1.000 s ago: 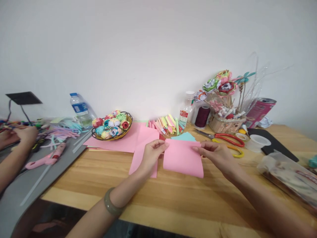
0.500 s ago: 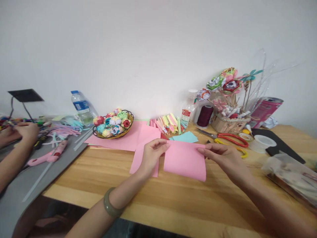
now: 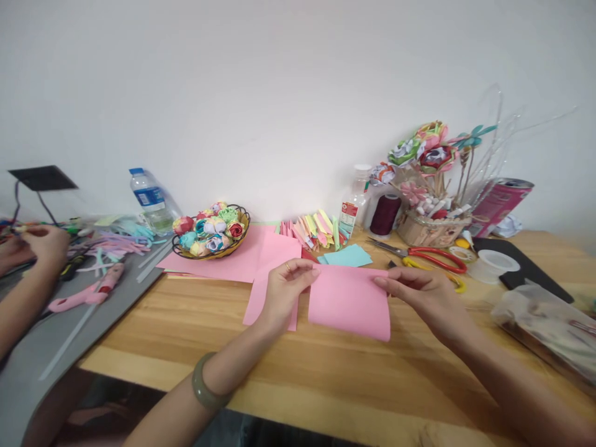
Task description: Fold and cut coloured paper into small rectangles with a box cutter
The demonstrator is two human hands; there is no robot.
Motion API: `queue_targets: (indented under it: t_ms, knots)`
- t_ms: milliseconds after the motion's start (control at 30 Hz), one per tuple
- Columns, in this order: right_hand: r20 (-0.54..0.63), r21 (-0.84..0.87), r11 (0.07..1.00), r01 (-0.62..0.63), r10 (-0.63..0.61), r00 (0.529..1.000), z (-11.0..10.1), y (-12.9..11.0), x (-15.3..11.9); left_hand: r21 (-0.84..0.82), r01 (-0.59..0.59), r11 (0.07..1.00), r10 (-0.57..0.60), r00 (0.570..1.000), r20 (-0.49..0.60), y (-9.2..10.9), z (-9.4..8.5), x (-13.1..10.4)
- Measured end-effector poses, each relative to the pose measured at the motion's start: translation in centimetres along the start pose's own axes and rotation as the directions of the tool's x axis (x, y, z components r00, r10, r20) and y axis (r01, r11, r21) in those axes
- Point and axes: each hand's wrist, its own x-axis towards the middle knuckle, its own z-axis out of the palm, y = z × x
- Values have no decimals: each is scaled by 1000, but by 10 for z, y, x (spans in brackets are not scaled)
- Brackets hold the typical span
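A pink sheet of paper (image 3: 348, 301) hangs between my two hands above the wooden table, its lower edge curling. My left hand (image 3: 289, 290) pinches the sheet's upper left corner between thumb and fingers. At the upper right corner, my right hand (image 3: 416, 290) pinches it the same way. Other pink paper (image 3: 272, 292) lies flat beneath and beside my left hand. Just behind the held sheet are light blue paper pieces (image 3: 348, 255). Scissors with red and yellow handles (image 3: 437, 259) lie behind my right hand.
A basket of paper flowers (image 3: 212, 233), folded paper strips (image 3: 311, 230), a plastic bottle (image 3: 354, 202) and a dark thread spool (image 3: 386, 215) stand at the back. On the left, another person's hands (image 3: 44, 248) work near a pink glue gun (image 3: 88, 292). A plastic-wrapped package (image 3: 549, 329) lies right.
The view has shifted very slightly. Both hands keep their hold on the pink sheet, which stays nearly in place.
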Motion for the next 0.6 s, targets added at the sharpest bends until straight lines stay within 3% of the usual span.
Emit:
queue_targets:
  t_ms: [600]
  knots:
    - [-6,-63,996,70,-70,998,-1,2,0,-26,-16,1000,17,1000,17,1,0,1]
